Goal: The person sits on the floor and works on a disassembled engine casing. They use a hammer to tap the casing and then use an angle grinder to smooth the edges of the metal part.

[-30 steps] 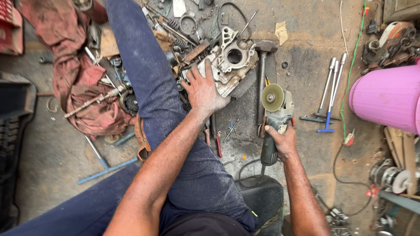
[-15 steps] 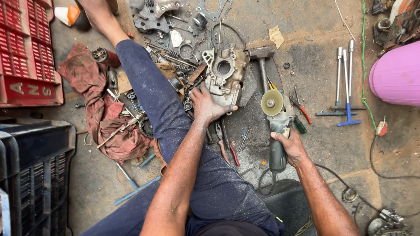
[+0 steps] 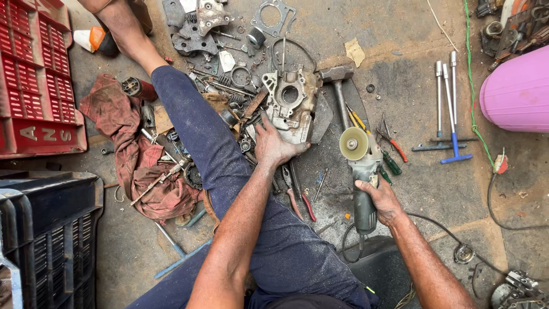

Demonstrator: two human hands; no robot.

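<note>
My left hand [image 3: 273,146] presses on the near edge of a grey metal engine casing [image 3: 293,102] that lies flat on the dirty concrete floor. My right hand [image 3: 382,200] grips the body of a grey angle grinder [image 3: 361,171], whose round disc [image 3: 354,143] faces up just right of the casing. The grinder's cable runs back under my right arm. My leg in dark blue trousers [image 3: 200,137] stretches out to the left of the casing.
A hammer [image 3: 337,86], pliers [image 3: 297,191], T-handle wrenches [image 3: 449,114] and loose metal parts lie around. A reddish rag [image 3: 131,154] sits left. Red crate [image 3: 31,86] and dark crate [image 3: 46,240] stand far left; a pink tub [image 3: 517,91] at right.
The view has shifted so the casing and grinder sit more central. My left hand stays on the casing and my right hand keeps hold of the grinder.
</note>
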